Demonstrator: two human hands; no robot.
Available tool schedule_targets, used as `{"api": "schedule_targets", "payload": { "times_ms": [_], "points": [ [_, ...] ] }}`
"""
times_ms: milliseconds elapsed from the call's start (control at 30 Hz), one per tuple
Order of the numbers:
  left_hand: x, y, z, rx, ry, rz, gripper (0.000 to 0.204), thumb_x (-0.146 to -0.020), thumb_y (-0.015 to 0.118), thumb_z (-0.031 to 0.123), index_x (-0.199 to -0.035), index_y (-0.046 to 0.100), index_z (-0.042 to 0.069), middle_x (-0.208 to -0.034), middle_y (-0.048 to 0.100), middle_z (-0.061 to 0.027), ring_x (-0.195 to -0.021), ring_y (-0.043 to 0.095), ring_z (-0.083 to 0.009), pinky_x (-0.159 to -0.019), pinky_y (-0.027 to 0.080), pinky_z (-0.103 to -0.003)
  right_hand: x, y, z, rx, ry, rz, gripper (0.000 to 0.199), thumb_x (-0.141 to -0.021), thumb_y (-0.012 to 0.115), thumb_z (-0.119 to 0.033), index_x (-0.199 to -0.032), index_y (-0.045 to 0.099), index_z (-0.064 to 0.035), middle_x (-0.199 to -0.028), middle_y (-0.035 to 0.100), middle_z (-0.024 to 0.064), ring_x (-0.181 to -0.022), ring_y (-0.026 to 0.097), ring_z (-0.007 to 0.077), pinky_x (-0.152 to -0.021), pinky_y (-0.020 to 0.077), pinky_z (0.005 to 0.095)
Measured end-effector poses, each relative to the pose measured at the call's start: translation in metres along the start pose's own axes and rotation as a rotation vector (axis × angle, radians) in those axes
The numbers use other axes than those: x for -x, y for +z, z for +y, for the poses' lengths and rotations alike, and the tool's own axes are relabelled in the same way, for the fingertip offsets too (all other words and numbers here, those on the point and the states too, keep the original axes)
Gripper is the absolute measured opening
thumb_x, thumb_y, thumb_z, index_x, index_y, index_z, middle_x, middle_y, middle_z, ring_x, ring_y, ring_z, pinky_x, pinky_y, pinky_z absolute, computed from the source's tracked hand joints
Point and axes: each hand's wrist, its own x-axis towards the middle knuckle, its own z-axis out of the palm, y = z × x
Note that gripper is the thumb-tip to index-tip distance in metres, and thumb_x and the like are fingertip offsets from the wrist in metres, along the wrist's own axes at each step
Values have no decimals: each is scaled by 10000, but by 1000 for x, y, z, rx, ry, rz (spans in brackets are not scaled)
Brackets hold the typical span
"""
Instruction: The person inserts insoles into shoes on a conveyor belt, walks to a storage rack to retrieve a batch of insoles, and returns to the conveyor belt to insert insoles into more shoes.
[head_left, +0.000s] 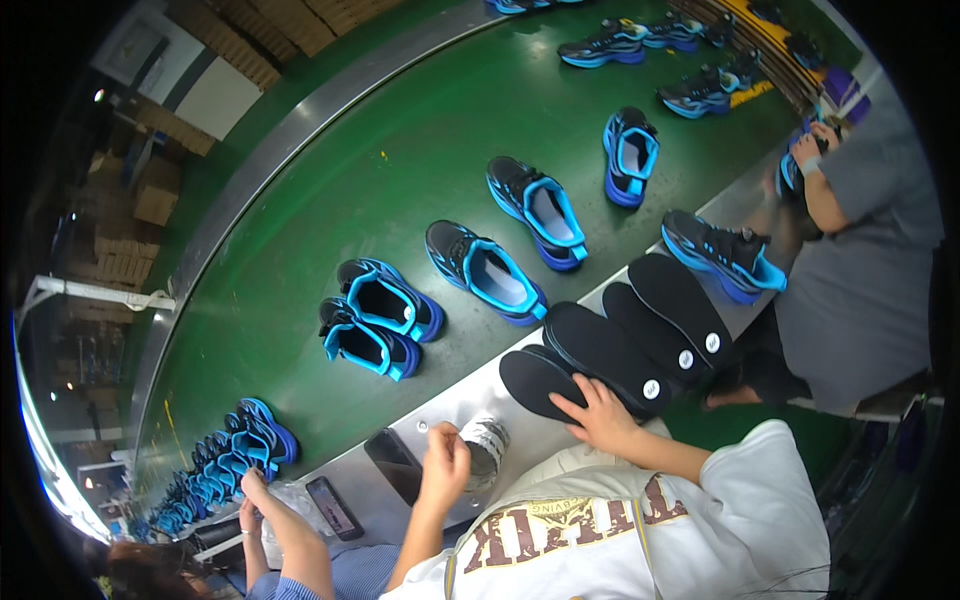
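Observation:
My right hand (606, 420) rests with fingers spread on the nearest black insole (538, 382) at the metal edge of the green belt. Beside that insole lie overlapping stacks of more black insoles (590, 345), several with round white stickers at their heels. My left hand (446, 466) is closed in front of my body, its fingertips pinched together; what they hold, if anything, is too small to make out. Right next to it stands a roundish grey-and-white thing (486, 448), perhaps a roll. Beyond the insoles, black-and-blue sneakers (485, 272) sit on the belt, with pale insoles showing inside some.
A dark phone (394, 462) and another phone (333, 508) lie on the metal ledge (445, 405). One sneaker (720, 255) stands on the ledge to the right. Co-workers sit on both sides, one in grey (850, 290) at right. Sneakers (215, 465) crowd the belt's left end.

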Motion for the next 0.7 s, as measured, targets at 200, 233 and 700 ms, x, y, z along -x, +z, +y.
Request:
{"api": "schedule_targets", "payload": {
  "times_ms": [200,233,700],
  "points": [
    [14,14,0,-313,323,20,287,-756,523,-2,-1033,452,-18,-993,451,-227,-852,510,-391,-723,449,-411,14,14,-12,75,155,83,797,-682,655,-222,-1363,245,-288,-1223,362,270,-1038,412,372,-886,366,425],
    [14,15,3,-329,341,13,303,-750,544,15,-1037,455,-13,-1003,447,-230,-861,511,-399,-729,451,-412,16,16,-12,60,197,88,817,-674,660,-210,-1366,234,-296,-1212,370,269,-1021,417,368,-887,359,426],
    [19,37,28,-442,720,354,237,-699,594,5,-929,541,26,-857,551,-118,-785,524,-285,-706,397,-350,27,39,-13,-68,350,108,968,-591,731,-288,-1384,177,-295,-1030,429,208,-900,433,300,-803,375,372]
  ]
}}
